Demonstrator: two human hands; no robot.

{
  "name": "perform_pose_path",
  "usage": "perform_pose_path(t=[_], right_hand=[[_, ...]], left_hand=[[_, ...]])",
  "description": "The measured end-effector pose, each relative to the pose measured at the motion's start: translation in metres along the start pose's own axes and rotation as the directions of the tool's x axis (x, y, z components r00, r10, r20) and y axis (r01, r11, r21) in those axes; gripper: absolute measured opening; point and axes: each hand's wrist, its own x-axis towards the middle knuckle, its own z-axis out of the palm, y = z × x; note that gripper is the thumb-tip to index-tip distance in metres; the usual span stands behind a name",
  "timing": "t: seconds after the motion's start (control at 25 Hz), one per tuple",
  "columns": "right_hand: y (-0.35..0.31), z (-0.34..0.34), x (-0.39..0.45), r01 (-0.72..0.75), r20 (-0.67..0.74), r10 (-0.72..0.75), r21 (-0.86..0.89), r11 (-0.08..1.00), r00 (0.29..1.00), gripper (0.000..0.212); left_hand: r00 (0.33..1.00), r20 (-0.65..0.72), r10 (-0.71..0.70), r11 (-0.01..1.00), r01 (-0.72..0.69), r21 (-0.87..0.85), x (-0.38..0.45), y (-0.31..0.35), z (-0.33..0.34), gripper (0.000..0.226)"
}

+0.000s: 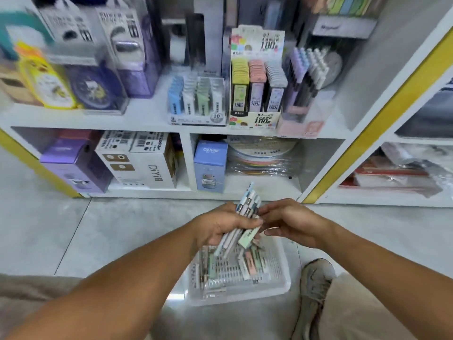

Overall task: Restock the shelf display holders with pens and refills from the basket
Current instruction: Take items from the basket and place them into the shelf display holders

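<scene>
Right above the basket (pixel 282 288), the left hand (pixel 218 227) grips a bunch of refill packs (pixel 245 217) (ready for shelving), while the right hand (pixel 291 223) pinches one at three o'clock to sort it.

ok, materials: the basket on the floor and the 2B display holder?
Basket: white plastic by its look, with moulded slotted walls and a slightly glossy rim. 2B display holder: seemingly clear rigid plastic, since the packs show through its glinting walls.
</scene>
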Motion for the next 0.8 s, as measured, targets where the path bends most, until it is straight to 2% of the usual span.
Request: perform_pose_path(t=[0.12,0.28,0.36,0.48,0.6,0.68,0.8], right_hand=[[-0.041,-0.002,-0.029,0.062,-0.022,-0.06,0.084,0.995,0.998,0.011],[-0.09,0.004,-0.054,0.162,-0.03,-0.16,0.138,0.977,0.987,0.011],[-0.118,0.009,-0.062,0.244,-0.043,-0.24,0.145,0.959,0.97,0.009],[-0.159,0.016,-0.069,0.404,-0.122,-0.397,0.045,0.913,0.91,0.015],[-0.194,0.017,-0.071,0.541,-0.183,-0.542,-0.059,0.839,0.82,0.017],[-0.212,0.016,-0.069,0.578,-0.168,-0.585,-0.092,0.811,0.793,0.017],[-0.233,0.02,-0.054,0.582,-0.166,-0.601,-0.152,0.799,0.782,0.017]], left_hand=[[0.996,-0.054,0.066,0.998,-0.065,0.014,-0.028,0.045,0.018,0.022],[0.98,-0.144,0.138,0.99,-0.138,0.01,-0.063,0.097,0.038,0.035],[0.976,-0.155,0.155,0.985,-0.164,-0.045,-0.079,0.123,0.042,0.03],[0.957,-0.226,0.181,0.973,-0.208,-0.1,-0.097,0.162,0.039,0.035],[0.92,-0.337,0.198,0.959,-0.253,-0.126,-0.108,0.195,0.026,0.021],[0.917,-0.358,0.177,0.954,-0.249,-0.167,-0.112,0.213,0.016,0.014],[0.914,-0.367,0.173,0.945,-0.26,-0.2,-0.114,0.23,0.0,0.018]])
